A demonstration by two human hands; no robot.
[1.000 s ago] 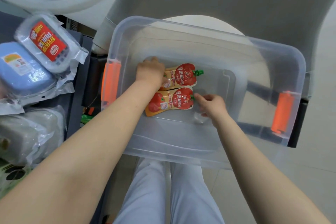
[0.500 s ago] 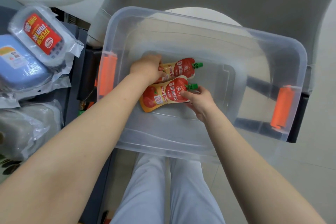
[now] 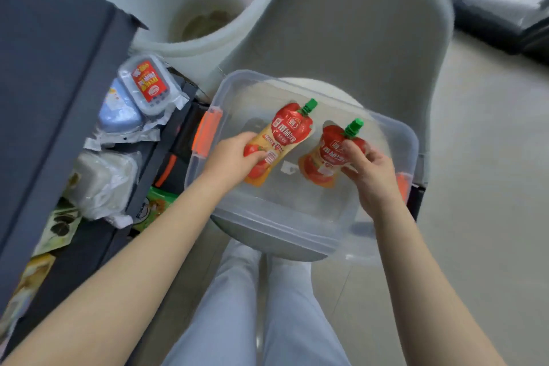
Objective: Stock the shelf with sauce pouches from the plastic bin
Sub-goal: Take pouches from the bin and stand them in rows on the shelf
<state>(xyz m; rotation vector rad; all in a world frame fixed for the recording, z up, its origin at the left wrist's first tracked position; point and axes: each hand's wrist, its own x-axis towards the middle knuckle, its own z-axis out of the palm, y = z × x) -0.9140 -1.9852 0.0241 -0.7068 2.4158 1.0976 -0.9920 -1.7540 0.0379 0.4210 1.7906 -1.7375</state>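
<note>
Nearest first, then outward.
Trousers (image 3: 237, 306): pale, at the bottom centre, between both bare forearms.
Left arm: reaches forward from lower left, forearm bare, wrist over the near-left part of the bin.
Left hand (image 3: 234, 157): closed round the lower half of the left sauce pouch (image 3: 282, 140); thumb across the front, fingers behind.
Left sauce pouch: red and orange, green cap (image 3: 309, 105) pointing up and away, tilted right, lifted above the bin floor.
Right arm: reaches forward from lower right, wrist bent inward.
Right hand (image 3: 371, 169): fingertips pinching the right sauce pouch (image 3: 323, 160) along its right edge and near the spout.
Right sauce pouch: same print, green cap (image 3: 353, 126) up, held clear of the bin floor, just beside the left pouch without touching.
Plastic bin (image 3: 297, 232): clear, orange latch (image 3: 206, 135) on its left end; rests on a grey chair (image 3: 356, 38).
Shelf (image 3: 44, 83): dark grey, at left, holding wrapped food packs (image 3: 147, 85).
White bucket (image 3: 208, 9): farthest, behind the bin and shelf.
</note>
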